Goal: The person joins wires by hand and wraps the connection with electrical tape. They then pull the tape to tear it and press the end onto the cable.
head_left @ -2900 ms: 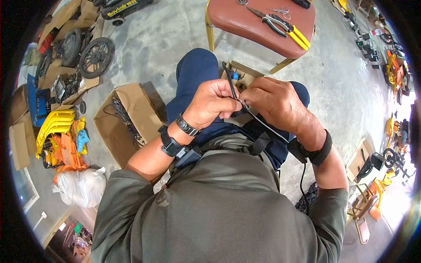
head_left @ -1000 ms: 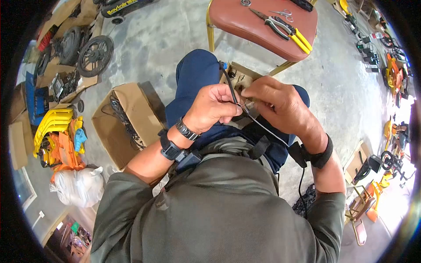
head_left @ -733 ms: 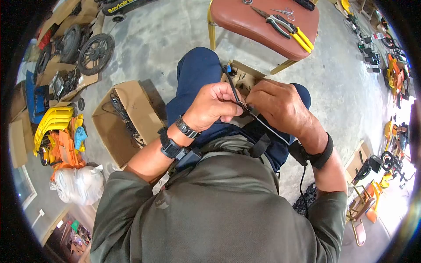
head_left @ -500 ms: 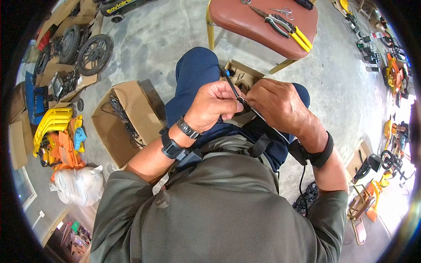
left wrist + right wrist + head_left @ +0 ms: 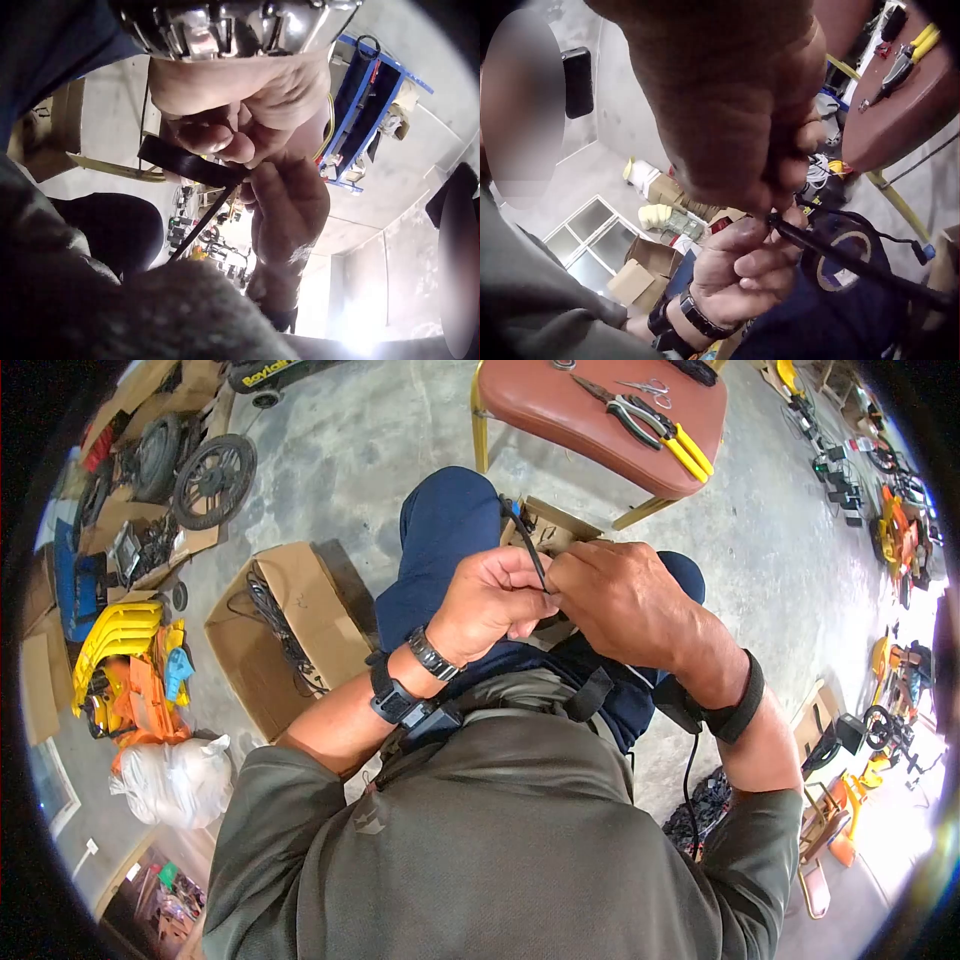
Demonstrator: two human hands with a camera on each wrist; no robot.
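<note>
Black cable (image 5: 530, 545) — pinched, slanting, between both hands (image 5: 487, 600)

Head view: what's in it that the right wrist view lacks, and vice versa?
Only head: the loose wheel on the floor, and the black strap on the right wrist.
Only right wrist: a flat black device beside a blurred patch.
Both: left hand, right hand, dark cable, and yellow-handled pliers on the brown seat.
</note>
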